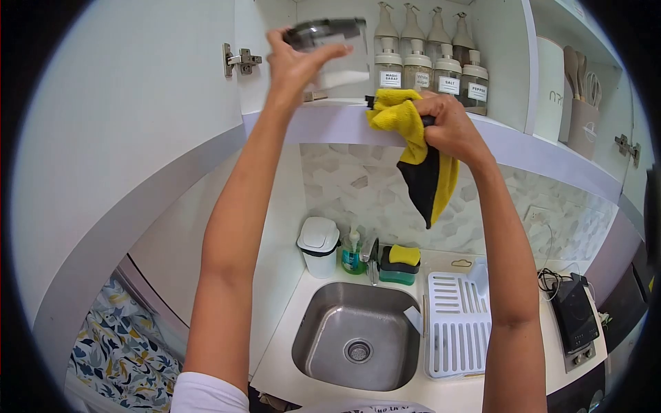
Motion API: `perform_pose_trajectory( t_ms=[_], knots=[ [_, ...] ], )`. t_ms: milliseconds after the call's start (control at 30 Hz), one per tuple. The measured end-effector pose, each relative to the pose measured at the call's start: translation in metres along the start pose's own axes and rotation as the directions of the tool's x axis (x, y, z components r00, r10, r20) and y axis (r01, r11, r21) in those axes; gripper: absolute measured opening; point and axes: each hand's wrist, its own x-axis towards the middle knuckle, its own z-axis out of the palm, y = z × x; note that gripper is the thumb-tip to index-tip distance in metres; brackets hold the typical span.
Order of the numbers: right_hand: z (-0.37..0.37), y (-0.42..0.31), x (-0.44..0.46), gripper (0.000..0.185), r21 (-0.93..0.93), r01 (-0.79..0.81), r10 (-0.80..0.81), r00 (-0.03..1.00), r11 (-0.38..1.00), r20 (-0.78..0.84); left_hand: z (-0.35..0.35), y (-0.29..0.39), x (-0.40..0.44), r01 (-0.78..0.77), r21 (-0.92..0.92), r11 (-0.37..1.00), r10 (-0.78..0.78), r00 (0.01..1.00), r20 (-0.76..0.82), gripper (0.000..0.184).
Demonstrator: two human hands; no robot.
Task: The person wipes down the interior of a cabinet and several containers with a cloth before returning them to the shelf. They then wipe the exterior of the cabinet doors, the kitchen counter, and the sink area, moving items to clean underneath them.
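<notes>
My left hand (292, 69) is raised into the open wall cabinet, its fingers wrapped round a clear container (350, 63) with a dark lid. Something white lies at the bottom of this container, which looks slightly tilted and blurred. My right hand (456, 127) grips a yellow and black cloth (399, 118) at the front edge of the cabinet shelf (330, 124). Part of the cloth touches the shelf edge, and a black and yellow corner hangs below it. Labelled jars (417, 72) stand on the shelf just behind the cloth.
Several pump bottles (411, 27) stand behind the jars. An open door (158, 82) is at the left. Below are a steel sink (323, 344), a faucet (372, 261), a white bin (319, 258), sponges (401, 256), a dish rack (458, 323) and a black cooktop (575, 313).
</notes>
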Motion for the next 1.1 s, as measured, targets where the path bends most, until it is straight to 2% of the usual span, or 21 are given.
perform_pose_trajectory(
  t_ms=[67,133,200,233,267,333,367,400,467,500,667,800,833,867,900,933,967,1000,1033,1067,1100],
  knots=[
    [-0.003,0.011,-0.009,0.029,-0.053,0.080,-0.082,0.996,0.995,-0.037,-0.019,0.050,-0.028,-0.025,0.027,0.999,0.024,0.999,0.045,0.083],
    [-0.004,0.017,-0.019,0.029,-0.101,0.154,-0.161,0.985,0.983,-0.065,-0.042,0.077,-0.060,0.020,-0.056,0.998,-0.007,0.973,0.230,0.073],
    [-0.002,0.008,-0.038,0.031,0.332,0.058,0.019,0.974,0.941,-0.224,-0.044,0.099,-0.116,0.193,-0.137,0.972,-0.152,0.953,0.261,0.071],
    [0.002,-0.007,-0.047,0.031,0.673,-0.125,0.360,0.906,0.729,-0.222,-0.040,0.095,-0.146,0.147,-0.127,0.981,-0.110,0.958,0.265,0.076],
    [0.003,-0.019,-0.059,0.031,0.680,-0.150,0.381,0.902,0.718,-0.203,-0.033,0.084,-0.175,0.102,-0.121,0.987,-0.066,0.960,0.273,0.081],
    [0.007,-0.043,-0.083,0.029,0.785,-0.235,0.415,0.909,0.574,-0.032,-0.020,0.069,-0.226,-0.018,0.015,1.000,0.013,0.962,0.273,0.093],
    [0.013,-0.056,-0.090,0.029,0.612,-0.120,0.111,0.992,0.781,0.053,-0.007,0.065,-0.245,0.001,-0.085,0.996,0.015,0.982,0.191,0.085],
    [0.022,-0.068,-0.095,0.031,0.434,0.077,-0.183,0.961,0.898,0.207,-0.007,0.053,-0.258,-0.097,0.020,0.995,0.093,0.981,0.173,0.097],
    [0.043,-0.074,-0.104,0.037,0.208,0.155,-0.209,0.939,0.966,0.272,-0.004,0.046,-0.271,-0.005,0.023,1.000,0.001,0.986,0.167,0.111],
    [0.044,-0.073,-0.109,0.037,0.215,0.136,-0.194,0.941,0.967,0.277,-0.003,0.047,-0.273,0.000,0.021,1.000,-0.005,0.980,0.200,0.123],
    [0.027,-0.070,-0.113,0.030,0.434,0.143,-0.343,0.838,0.889,0.426,0.008,0.044,-0.287,0.159,-0.167,0.973,-0.129,0.975,0.180,0.134],
    [0.026,-0.058,-0.122,0.031,0.600,0.062,-0.314,0.892,0.798,0.325,0.011,0.043,-0.285,0.094,-0.203,0.975,-0.067,0.989,0.134,0.128],
    [0.025,-0.065,-0.131,0.028,0.533,-0.013,-0.166,0.944,0.846,0.286,0.013,0.044,-0.282,0.174,-0.298,0.939,-0.144,0.982,0.119,0.124],
    [0.031,-0.069,-0.136,0.028,0.533,-0.012,-0.168,0.943,0.846,0.287,0.015,0.046,-0.281,0.247,-0.389,0.887,-0.221,0.969,0.112,0.120],
    [0.044,-0.070,-0.142,0.025,0.385,0.138,-0.175,0.982,0.913,0.064,0.014,0.047,-0.280,0.236,-0.319,0.918,-0.215,0.972,0.099,0.103],
    [0.056,-0.073,-0.147,0.022,0.192,0.248,-0.219,0.962,0.949,-0.161,0.015,0.045,-0.281,0.230,-0.320,0.919,-0.209,0.973,0.099,0.103],
    [0.068,-0.083,-0.153,0.013,-0.022,0.249,-0.245,0.927,0.968,-0.284,0.017,0.041,-0.283,0.315,-0.470,0.824,-0.331,0.942,0.052,0.095],
    [0.085,-0.090,-0.170,0.017,-0.076,0.208,-0.221,0.897,0.975,-0.383,0.019,0.037,-0.286,0.376,-0.611,0.697,-0.454,0.890,0.030,0.087],
    [0.100,-0.089,-0.185,0.011,-0.073,0.210,-0.221,0.888,0.975,-0.403,0.018,0.036,-0.286,0.372,-0.647,0.666,-0.475,0.880,0.017,0.074],
    [0.104,-0.094,-0.193,0.025,-0.071,0.155,-0.171,0.912,0.985,-0.374,0.015,0.043,-0.282,0.365,-0.649,0.668,-0.463,0.886,0.021,0.074],
    [0.114,-0.097,-0.196,0.025,0.098,0.078,-0.026,0.892,0.992,-0.452,0.012,0.055,-0.277,0.388,-0.621,0.681,-0.477,0.879,0.027,0.074]
  ],
)
